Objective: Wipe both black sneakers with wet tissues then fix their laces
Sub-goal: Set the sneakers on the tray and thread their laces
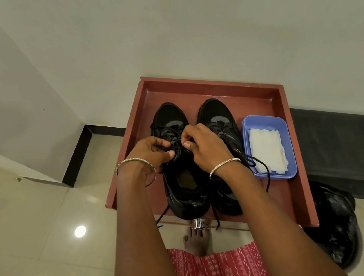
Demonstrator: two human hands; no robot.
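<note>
Both hands on the left sneaker (181,161): left hand (152,150) and right hand (203,145) pinching its laces (175,142) mid-tongue (toe at twelve o'clock); right sneaker (217,120) waits at three.

Bare tray floor (162,93) beyond the toes; blue tub (266,123) crowds the right sneaker (216,111).

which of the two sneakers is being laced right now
The left sneaker, the one farther from the blue tub. Both the left hand and right hand pinch its laces, while the right sneaker lies untouched with laces trailing loose.
</note>
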